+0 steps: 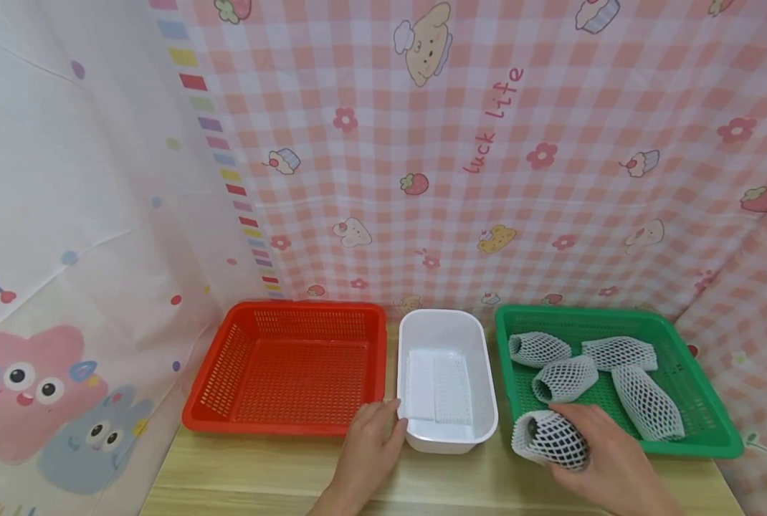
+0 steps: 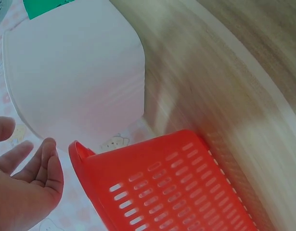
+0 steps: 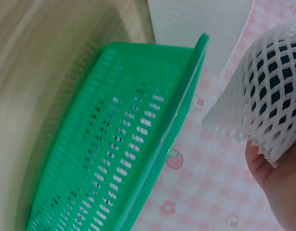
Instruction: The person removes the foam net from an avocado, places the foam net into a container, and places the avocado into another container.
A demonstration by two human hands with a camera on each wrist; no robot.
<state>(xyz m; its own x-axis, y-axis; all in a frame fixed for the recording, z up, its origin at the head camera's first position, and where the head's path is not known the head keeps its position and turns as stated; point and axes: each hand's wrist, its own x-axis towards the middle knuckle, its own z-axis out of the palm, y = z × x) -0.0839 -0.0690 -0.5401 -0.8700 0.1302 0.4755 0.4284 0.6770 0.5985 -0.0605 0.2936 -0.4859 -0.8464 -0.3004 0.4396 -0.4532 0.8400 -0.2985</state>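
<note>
My right hand (image 1: 606,455) holds a white foam net sleeve (image 1: 549,439) in front of the green basket (image 1: 699,453). Something dark shows through the mesh of this sleeve (image 3: 275,82) in the right wrist view; its kind is hidden. The held sleeve's wider end faces left. My left hand (image 1: 370,444) is between the red basket (image 1: 287,428) and the white plastic tub (image 1: 444,446), near the tub's left rim. In the left wrist view its fingers (image 2: 44,166) are loosely bent with nothing between them; whether they touch the tub, I cannot tell.
Several white foam net sleeves (image 1: 648,401) lie in the green basket. A mesh-textured patch (image 1: 453,390) shows on the tub's floor. The red basket's slatted floor (image 1: 306,380) shows bare. Behind the wooden table (image 1: 241,473) hangs a pink checked cloth (image 1: 383,150).
</note>
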